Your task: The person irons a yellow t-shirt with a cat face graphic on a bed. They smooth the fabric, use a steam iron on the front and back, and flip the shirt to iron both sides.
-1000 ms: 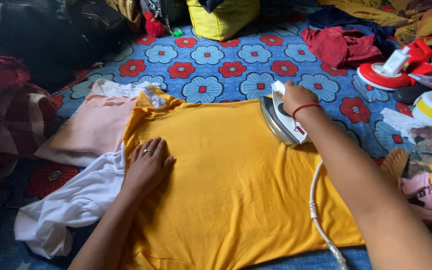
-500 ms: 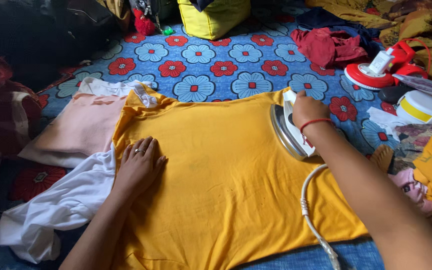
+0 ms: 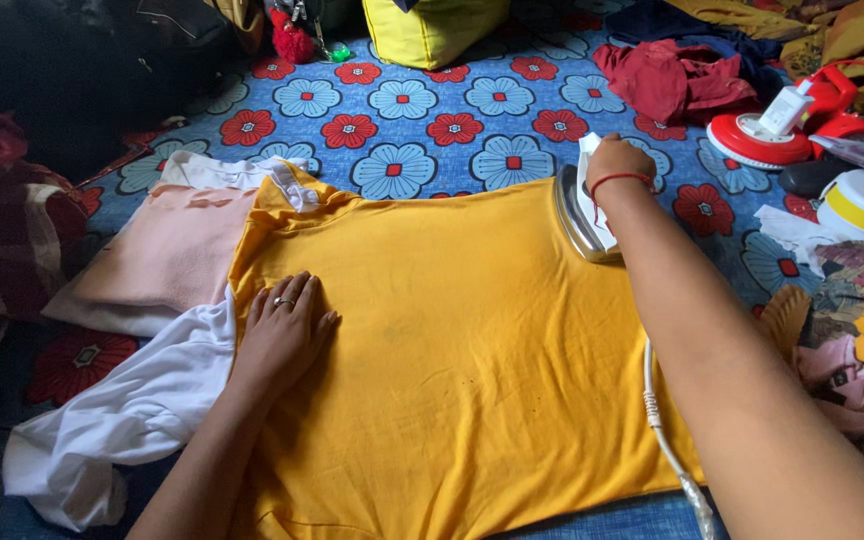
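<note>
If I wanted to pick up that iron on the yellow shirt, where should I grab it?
Grab the iron by its white handle on top, coming down from above, just as the right hand does. The shiny metal plate presses the yellow shirt and is probably hot, so keep fingers off it. The white cord trails toward the person, so stay clear there.

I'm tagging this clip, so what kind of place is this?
Probably a home, with ironing done on the floor: a yellow shirt spread over a flowered blue sheet, with loose clothes heaped around.

Yellow shirt (image 3: 452, 350); pink cloth (image 3: 167, 255); white cloth (image 3: 122, 420); blue sheet (image 3: 432, 120) with red and pale-blue flowers; red wrist thread (image 3: 620, 180).
</note>
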